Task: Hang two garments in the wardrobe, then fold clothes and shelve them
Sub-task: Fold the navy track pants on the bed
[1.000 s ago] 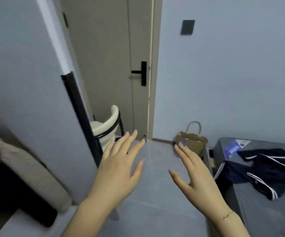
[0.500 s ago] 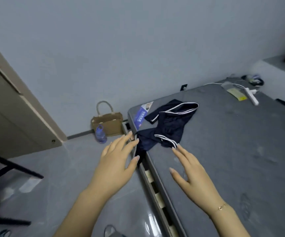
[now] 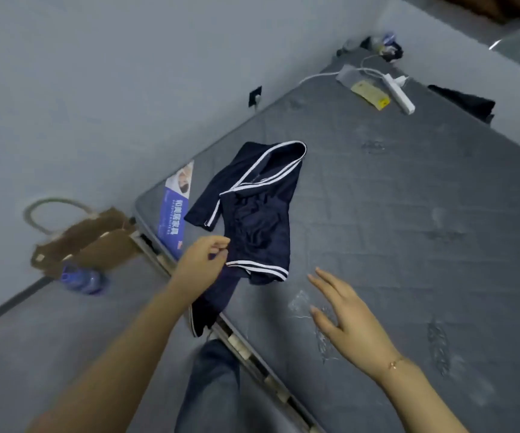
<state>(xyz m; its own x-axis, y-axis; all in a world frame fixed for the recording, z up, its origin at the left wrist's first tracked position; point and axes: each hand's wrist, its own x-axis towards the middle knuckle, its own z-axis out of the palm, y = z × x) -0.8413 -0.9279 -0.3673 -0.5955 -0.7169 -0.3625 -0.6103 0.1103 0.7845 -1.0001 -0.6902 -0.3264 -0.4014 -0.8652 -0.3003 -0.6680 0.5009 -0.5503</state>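
A: How far along?

B: Folding isn't started. The navy garment [image 3: 252,210] lies crumpled at the mattress [image 3: 408,214] corner.

A: Hands?

B: Left hand [image 3: 201,265] pinches its hem; right hand [image 3: 343,320] hovers spread, empty.

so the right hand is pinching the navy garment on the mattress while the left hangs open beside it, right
Not quite: the hands are swapped. In the head view the left hand pinches the navy garment at the mattress edge, while the right hand hangs open beside it, fingers straight, holding nothing.
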